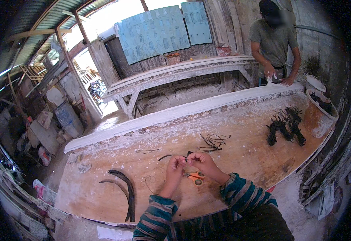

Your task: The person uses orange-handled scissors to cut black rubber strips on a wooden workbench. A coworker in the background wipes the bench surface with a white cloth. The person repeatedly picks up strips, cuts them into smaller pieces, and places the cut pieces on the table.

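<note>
My left hand (174, 168) and my right hand (204, 164) meet over the middle of the wooden table, fingertips pinched close together. Between them is a thin black strip (166, 156), one end curving out to the left past my left fingers. A small dark piece shows above my right fingertips; how it joins the strip is hidden. Just below my hands lie orange-handled scissors (198, 181), their blades partly behind my fingers. Beyond my right hand rest several black cord loops (215, 140). Off to the left are thick curved black strips (129, 197).
Tied bundles of black cord (280, 129) lie at the right, near a worn bucket (318, 118). A white-coated board (175, 112) runs along the table's far edge. A person (274, 48) works at its far right end. Behind stands a long bench (179, 72).
</note>
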`<state>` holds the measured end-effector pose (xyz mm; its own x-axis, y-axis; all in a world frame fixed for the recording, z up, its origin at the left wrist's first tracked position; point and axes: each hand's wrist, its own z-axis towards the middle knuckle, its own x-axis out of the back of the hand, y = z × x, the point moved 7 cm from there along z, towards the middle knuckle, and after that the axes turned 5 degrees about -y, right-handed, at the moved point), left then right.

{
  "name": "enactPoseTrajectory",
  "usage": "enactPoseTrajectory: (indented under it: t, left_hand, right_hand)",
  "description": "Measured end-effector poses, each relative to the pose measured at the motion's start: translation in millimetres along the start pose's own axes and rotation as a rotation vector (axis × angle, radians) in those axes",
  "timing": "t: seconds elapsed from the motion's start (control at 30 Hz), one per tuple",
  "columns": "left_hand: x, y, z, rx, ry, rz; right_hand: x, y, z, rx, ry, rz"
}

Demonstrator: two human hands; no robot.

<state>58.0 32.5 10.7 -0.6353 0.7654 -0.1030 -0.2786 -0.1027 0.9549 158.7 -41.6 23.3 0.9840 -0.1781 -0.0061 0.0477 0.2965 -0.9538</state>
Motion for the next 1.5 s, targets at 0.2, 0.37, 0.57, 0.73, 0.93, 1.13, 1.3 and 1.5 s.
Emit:
enactPoseTrajectory:
  t: [0.2,0.37,0.57,0.73,0.93,1.13,1.3,1.5]
  left_hand:
    - [3,1,3,-0.264,0.039,0.213]
    - [4,7,0,-0.209,0.095,0.209]
    - [1,5,0,-0.127,0.109,0.211]
    - [0,-2,10,-0.173,0.064,0.326]
    - [13,-10,5,-0.075,0.13,0.277]
    - [4,-6,8,0.015,0.144,0.38]
    - [-1,-1,7,0.001,0.162,0.375]
    - [17,-14,6,-0.016,0.207,0.303]
  right_hand:
    - [2,5,0,0.025,0.031,0.014]
    - [0,4,1,0.032,0.036,0.015]
    - [9,15,2,0.024,0.078,-0.013]
    - [16,12,0,0.072,0.172,-0.178]
    - [10,22,8,0.067,0.147,-0.157]
    - [19,23,6,0.081,0.215,-0.175]
    - [21,18,3,0.126,0.242,-0.267]
    - [13,18,7,0.152,0.17,-0.254]
